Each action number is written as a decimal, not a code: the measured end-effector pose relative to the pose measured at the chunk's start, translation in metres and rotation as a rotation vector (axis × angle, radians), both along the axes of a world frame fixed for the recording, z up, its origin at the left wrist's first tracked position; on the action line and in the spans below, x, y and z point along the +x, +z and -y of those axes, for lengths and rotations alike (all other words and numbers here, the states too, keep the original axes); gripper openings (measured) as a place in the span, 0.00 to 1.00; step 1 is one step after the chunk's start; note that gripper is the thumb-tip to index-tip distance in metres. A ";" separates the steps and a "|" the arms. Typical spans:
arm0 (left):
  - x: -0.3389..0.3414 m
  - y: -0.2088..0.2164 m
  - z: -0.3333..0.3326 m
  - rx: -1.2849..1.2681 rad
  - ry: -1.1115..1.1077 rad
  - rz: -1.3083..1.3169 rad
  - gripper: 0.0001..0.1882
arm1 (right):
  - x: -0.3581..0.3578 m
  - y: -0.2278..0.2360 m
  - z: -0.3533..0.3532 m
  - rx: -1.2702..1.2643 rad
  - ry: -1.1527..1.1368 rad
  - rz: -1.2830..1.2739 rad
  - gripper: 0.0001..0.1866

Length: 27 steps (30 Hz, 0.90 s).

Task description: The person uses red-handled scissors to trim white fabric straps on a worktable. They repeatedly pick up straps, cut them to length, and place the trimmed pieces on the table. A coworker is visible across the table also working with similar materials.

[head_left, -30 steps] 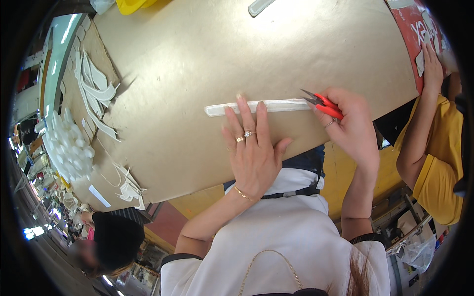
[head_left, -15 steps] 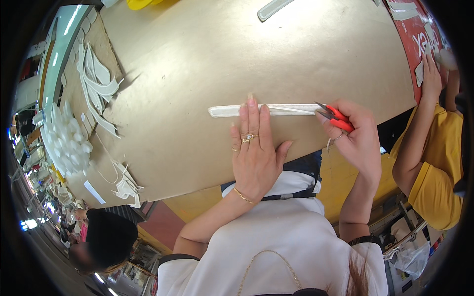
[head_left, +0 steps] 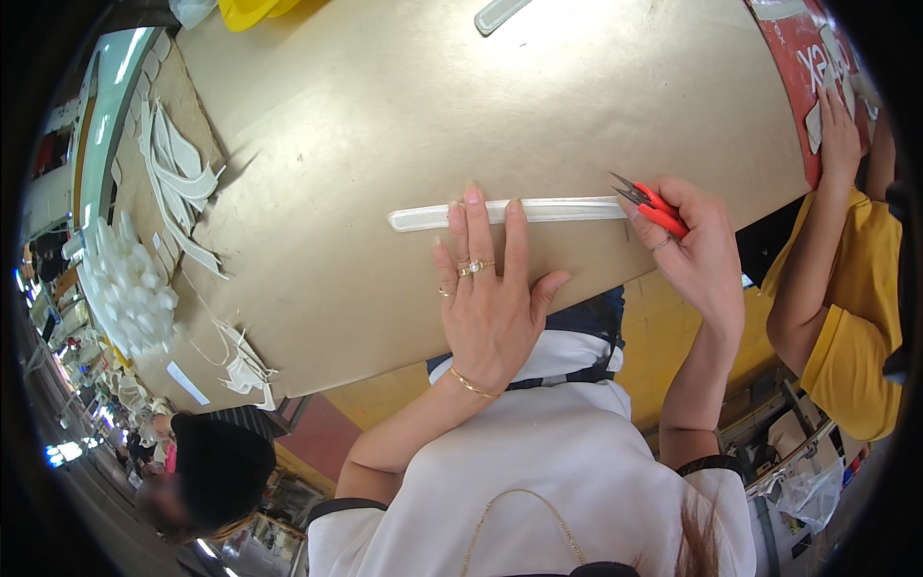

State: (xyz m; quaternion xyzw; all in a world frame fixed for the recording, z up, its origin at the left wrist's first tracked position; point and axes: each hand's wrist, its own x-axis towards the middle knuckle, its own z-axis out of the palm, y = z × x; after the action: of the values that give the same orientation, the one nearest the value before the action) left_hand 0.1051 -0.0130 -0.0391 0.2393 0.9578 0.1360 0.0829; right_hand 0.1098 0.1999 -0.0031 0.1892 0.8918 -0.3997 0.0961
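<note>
A long, narrow white strip (head_left: 567, 209) with a stitched-looking border lies crosswise on the table in front of me. My left hand (head_left: 488, 313) rests on it, fingers spread and pressing it down around its left half. My right hand (head_left: 710, 248) grips thread snips (head_left: 661, 213) with red handles and dark blades. The slightly parted blade tips are beside the strip's right end, pointing left. Part of that end is hidden behind the snips and fingers.
Curved pale strips (head_left: 173, 163) lie at the left on brown board, above a pile of translucent white pieces (head_left: 125, 284). Thin white scraps (head_left: 248, 365) sit near the front edge. Another strip (head_left: 500, 14) is far off. At right, a co-worker's hand (head_left: 838, 135) is over a red sheet.
The view has shifted slightly. My left fingers are spread wider on the strip. A thin loose end that hung below my right hand no longer shows, and the snips stay in that hand.
</note>
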 end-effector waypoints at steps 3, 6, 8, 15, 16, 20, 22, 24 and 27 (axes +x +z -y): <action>0.000 0.001 -0.002 -0.030 -0.003 -0.025 0.34 | 0.000 -0.001 -0.001 0.011 0.021 -0.024 0.11; 0.000 0.001 -0.003 -0.039 -0.006 -0.025 0.33 | 0.000 -0.002 -0.001 0.018 0.033 -0.040 0.11; 0.000 0.002 -0.003 -0.048 -0.008 -0.025 0.33 | 0.000 -0.002 -0.001 0.020 0.030 -0.045 0.11; 0.002 0.000 -0.006 -0.059 -0.019 -0.009 0.33 | 0.000 -0.004 -0.001 0.012 0.017 -0.065 0.11; 0.001 0.000 -0.006 -0.042 -0.023 0.019 0.34 | 0.000 -0.005 -0.001 0.009 0.017 -0.064 0.10; 0.002 0.001 -0.013 -0.056 -0.029 0.018 0.31 | 0.000 -0.004 0.001 0.018 0.011 -0.077 0.09; 0.004 0.001 -0.017 -0.089 -0.042 0.002 0.30 | -0.001 -0.003 0.001 0.050 0.026 -0.082 0.09; 0.004 0.002 -0.020 -0.088 -0.030 0.027 0.31 | -0.001 -0.001 0.001 0.060 0.030 -0.032 0.07; 0.003 0.002 -0.019 -0.092 -0.037 0.062 0.32 | -0.002 0.002 0.002 0.048 0.028 -0.009 0.06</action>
State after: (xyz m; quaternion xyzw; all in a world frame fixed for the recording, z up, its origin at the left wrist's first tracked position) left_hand 0.1083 0.0057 -0.0371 0.2483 0.9555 0.0978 0.1259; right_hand 0.1073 0.1980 -0.0010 0.1771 0.9040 -0.3777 0.0931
